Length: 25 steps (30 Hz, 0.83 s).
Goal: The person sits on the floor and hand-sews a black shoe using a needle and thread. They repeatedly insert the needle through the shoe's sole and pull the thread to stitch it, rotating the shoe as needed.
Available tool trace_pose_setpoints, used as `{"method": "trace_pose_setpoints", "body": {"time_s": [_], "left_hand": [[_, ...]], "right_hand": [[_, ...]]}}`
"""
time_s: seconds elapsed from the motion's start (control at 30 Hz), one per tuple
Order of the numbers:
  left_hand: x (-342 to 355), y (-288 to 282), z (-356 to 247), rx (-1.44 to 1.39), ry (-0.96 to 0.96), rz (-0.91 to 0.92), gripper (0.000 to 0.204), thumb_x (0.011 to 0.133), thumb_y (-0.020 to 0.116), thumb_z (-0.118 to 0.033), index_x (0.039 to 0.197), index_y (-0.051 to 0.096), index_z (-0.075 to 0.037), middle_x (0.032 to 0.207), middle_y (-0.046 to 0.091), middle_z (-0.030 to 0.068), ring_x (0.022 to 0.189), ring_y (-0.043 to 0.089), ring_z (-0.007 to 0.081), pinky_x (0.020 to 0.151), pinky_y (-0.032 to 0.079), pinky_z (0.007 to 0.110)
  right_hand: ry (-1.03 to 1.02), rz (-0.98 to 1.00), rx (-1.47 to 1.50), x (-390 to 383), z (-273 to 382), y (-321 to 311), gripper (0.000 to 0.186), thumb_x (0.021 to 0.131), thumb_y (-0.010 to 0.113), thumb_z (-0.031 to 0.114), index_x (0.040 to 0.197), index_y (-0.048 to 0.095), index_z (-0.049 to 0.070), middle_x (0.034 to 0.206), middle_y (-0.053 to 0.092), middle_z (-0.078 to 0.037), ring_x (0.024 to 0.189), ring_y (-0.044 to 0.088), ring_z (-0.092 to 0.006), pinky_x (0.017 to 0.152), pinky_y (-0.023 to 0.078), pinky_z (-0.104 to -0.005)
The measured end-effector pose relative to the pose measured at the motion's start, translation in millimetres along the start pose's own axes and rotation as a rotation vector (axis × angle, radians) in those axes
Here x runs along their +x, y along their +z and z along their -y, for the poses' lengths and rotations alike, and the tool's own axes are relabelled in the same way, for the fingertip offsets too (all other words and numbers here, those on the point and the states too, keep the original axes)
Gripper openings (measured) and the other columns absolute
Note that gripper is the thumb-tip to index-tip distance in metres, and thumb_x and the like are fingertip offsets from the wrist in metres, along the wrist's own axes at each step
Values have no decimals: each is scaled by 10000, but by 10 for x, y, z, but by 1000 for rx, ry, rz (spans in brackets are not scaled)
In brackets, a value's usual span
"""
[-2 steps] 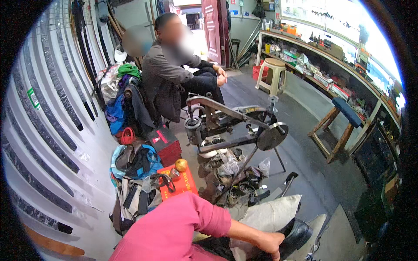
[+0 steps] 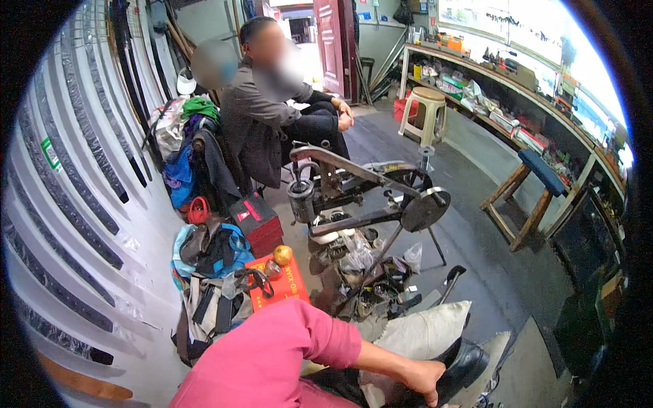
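My left arm, in a pink sleeve, reaches across the lower edge toward the right. At its end my left hand (image 2: 423,379) has its fingers bent downward against a black leather shoe (image 2: 468,360); the fingertips are partly cut off by the lower edge. The shoe lies on its side at the lower right, its sole out of sight. Beneath and behind it spreads a beige canvas cloth (image 2: 428,332). Dark fabric (image 2: 340,386) shows under my forearm. My right hand is outside the picture.
A hand-cranked sewing machine (image 2: 367,194) stands ahead, with loose parts and plastic bags below. A seated person (image 2: 252,115) is behind it. Bags (image 2: 211,248) and a red box (image 2: 287,289) lie left. To the right are a padded stool (image 2: 541,173) and a workbench (image 2: 490,78).
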State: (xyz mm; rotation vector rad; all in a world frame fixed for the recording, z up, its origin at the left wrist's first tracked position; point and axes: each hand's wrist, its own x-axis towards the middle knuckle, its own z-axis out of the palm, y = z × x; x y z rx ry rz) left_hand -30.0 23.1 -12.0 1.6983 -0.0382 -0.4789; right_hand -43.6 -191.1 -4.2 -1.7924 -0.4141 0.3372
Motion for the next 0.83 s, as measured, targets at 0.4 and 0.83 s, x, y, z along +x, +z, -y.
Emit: {"method": "trace_pose_setpoints", "body": {"time_s": [0.4,0.83], "left_hand": [[-20,-188,-107,-119,194,296,317,738,823,-162,924,661,37,814,715,63,721,621,158,678,524,362],[23,-292,-186,134,95,214,438,732,853,-254,1004,655,27,880,720,141,858,645,155,789,521,383]], "right_hand": [[145,-130,260,-46,135,19,199,1008,576,198,840,582,92,686,529,44,556,423,-62,501,329,-224],[-13,-16,224,-79,-1777,-1477,383,1029,515,321,1206,697,34,1032,718,-156,907,649,-266,797,532,-384]]}}
